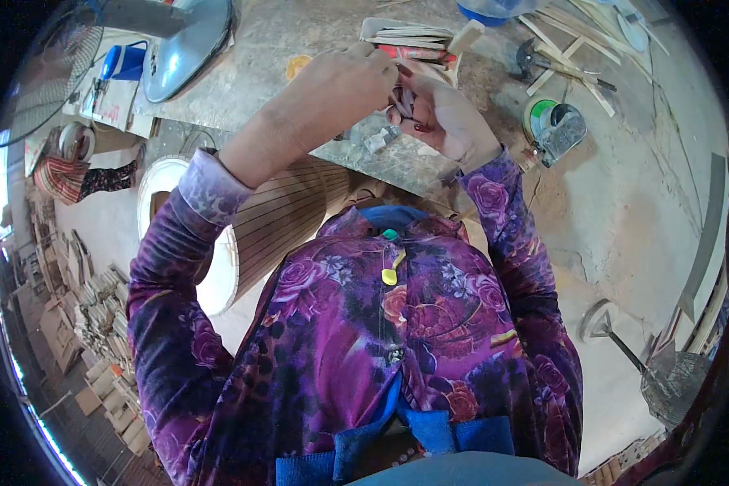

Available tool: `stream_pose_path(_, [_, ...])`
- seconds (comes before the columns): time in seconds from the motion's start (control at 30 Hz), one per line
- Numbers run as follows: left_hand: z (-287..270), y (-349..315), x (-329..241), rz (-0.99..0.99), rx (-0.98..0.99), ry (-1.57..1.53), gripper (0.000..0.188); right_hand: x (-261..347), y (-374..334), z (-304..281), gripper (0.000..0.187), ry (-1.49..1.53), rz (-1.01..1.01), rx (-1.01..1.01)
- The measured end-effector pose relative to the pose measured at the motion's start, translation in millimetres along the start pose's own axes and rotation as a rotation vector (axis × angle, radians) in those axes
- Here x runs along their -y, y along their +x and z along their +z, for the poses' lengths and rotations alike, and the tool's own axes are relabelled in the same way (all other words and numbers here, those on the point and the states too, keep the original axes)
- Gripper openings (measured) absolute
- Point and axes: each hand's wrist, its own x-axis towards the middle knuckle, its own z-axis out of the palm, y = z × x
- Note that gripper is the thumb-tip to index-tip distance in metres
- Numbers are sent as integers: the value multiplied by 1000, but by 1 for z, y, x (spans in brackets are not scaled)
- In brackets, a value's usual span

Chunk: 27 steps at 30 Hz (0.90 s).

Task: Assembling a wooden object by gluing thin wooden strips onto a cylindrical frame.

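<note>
My left hand [350, 79] is closed, back of the hand up, with its fingertips meeting those of my right hand [449, 121] above the worktable [259, 97]. The right hand is turned palm inward, with its fingers curled and dark red nails showing. Whatever lies between the fingertips is too small or hidden to make out. Just beyond the hands sits a stack of thin wooden strips [409, 36] in an open container, with a red item [417, 55] at its near side. A small pale, shiny piece [382, 139] lies near the table's edge, below the hands.
A hammer [530, 61], wooden sticks [579, 49], a green-rimmed tin [540, 117] and a clear plastic container [563, 136] lie to the right. A slatted wooden drum shape [287, 206] stands below the table's edge. At far left are another person [81, 174] and stacked wood [109, 316].
</note>
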Motion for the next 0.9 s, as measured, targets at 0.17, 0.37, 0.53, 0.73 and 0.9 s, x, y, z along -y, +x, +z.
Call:
stream_pose_path(0.17, [3,16,-3,52,57,-30,32,6,-18,-4,20,127,-78,-89])
stream_pose_path(0.37, [17,16,-13,-160,-106,-190,43,-7,-3,-74,29,-122,-198,103])
stream_pose_path(0.53, [96,-2,-61,-60,-105,-489,18,-6,-25,-110,32,-22,-314,131])
stream_pose_path(0.73, [111,10,-93,-172,18,-490,21,-22,-47,-106,21,-62,-191,-28])
stream_pose_path(0.9, [82,-18,-57,-351,-170,-1009,24,-34,-39,-76,18,-474,-147,-8])
